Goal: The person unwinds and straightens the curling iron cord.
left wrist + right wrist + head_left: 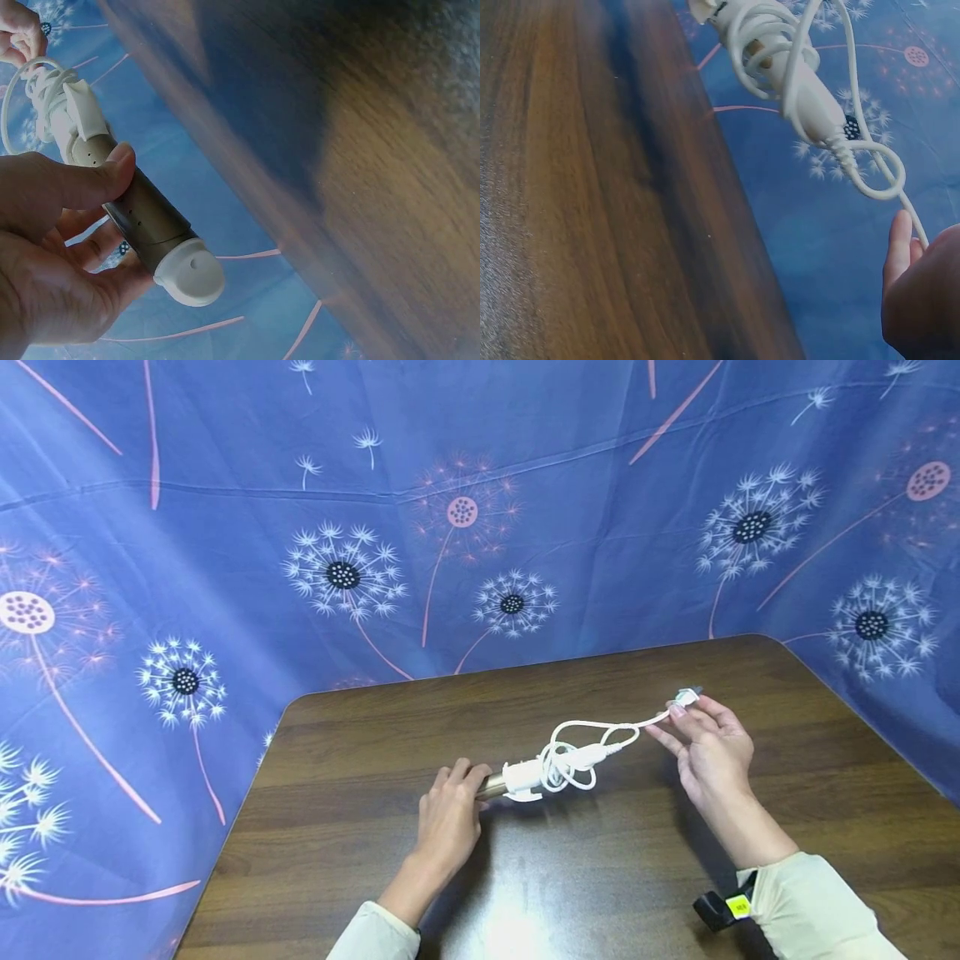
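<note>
A curling iron (522,775) with a white handle and a bronze barrel (154,214) is held over the table. My left hand (450,810) grips the barrel, thumb on one side and fingers on the other. Beyond those fingers, the white end cap (191,274) sticks out in the left wrist view. White cord (885,191) is looped several times round the handle. Farther right, my right hand (716,752) pinches the cord's plug (686,697) between thumb and fingers. Cord runs from the plug back to the coil with a loose loop.
The brown wooden table (337,860) lies beneath both hands. Behind it hangs a blue cloth (592,552) with a dandelion print. A black wrist strap (716,910) with a yellow label is at the right sleeve.
</note>
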A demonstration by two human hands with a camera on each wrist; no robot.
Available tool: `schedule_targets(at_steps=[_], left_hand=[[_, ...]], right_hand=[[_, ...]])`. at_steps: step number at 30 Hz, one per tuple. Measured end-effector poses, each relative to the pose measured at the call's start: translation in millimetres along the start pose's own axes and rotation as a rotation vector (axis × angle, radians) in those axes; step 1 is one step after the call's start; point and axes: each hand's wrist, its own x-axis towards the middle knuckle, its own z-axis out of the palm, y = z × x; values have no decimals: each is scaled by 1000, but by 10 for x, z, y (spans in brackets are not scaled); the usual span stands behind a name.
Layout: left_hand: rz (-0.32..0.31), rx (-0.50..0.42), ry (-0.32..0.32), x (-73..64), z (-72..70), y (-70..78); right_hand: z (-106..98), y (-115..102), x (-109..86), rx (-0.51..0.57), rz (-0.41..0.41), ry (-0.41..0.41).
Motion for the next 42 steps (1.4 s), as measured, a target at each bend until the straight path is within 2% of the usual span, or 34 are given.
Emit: schedule_targets(at_steps=[3,11,19,24,26,33,38,42], left_hand=[[-7,9,12,3,-5,-14],[-72,24,34,-13,-22,-54],[-130,-6,77,-25,-65,-100],[-147,-20,90,-28,-100,-127],[-152,-23,94,-30,-115,-134],[-129,-47,101,-47,-154,-153],[-82,-43,109,-60,-168,-179],[-36,-22,123,-76,-174,-214]], right_hand=[[12,-49,10,51,-20,4],[4,-174,71,76,-38,53],[-132,-191,130,19,-20,176],[-269,-185,218,-40,-22,213],[-297,-194,238,-33,-6,213],[-324,-241,298,-22,31,255],[-349,-261,366,-20,-3,309],[-307,-331,387,31,-10,287]])
